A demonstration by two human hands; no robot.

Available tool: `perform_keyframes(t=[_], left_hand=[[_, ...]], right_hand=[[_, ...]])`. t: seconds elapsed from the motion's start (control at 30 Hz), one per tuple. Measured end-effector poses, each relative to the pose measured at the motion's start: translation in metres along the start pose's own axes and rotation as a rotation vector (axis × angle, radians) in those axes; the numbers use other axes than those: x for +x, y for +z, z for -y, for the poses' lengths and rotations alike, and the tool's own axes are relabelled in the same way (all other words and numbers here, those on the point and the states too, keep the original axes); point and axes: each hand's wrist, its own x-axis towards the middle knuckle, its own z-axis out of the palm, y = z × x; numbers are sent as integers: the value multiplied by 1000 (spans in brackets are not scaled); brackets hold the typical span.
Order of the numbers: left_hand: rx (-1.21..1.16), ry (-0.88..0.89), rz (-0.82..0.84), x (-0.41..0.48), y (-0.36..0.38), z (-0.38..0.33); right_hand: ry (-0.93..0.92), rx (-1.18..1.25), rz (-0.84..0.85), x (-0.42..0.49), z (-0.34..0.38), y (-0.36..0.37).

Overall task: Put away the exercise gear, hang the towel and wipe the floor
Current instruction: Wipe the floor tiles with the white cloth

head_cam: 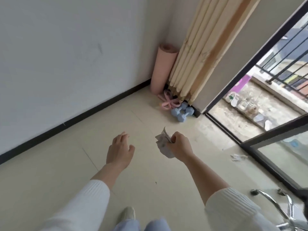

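head view | you are gripping a crumpled grey wad (164,145) in your right hand (179,145); your left hand (120,148) is hanging released | pink mat (164,67) and dumbbells (182,112) are sitting ahead in the floor's (150,172) far corner | the floor is lying straight below both hands; your right hand is nearer the paper scrap (237,157) at the door-side edge

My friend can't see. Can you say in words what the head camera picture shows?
A person's right hand grips a crumpled tissue above the pale floor, the left hand open beside it. In the corner ahead a rolled pink mat stands, with blue dumbbells by a cream curtain.
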Motion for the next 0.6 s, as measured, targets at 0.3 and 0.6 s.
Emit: perform_keyframes(t=[0.3,0.6], left_hand=[[-90,-342,-36,101,131,56],[-157,-567,-116,187,372,198]], right_hand=[[-158,-86,231,174,-35,101],[-252,-112,361,340,-146,337]])
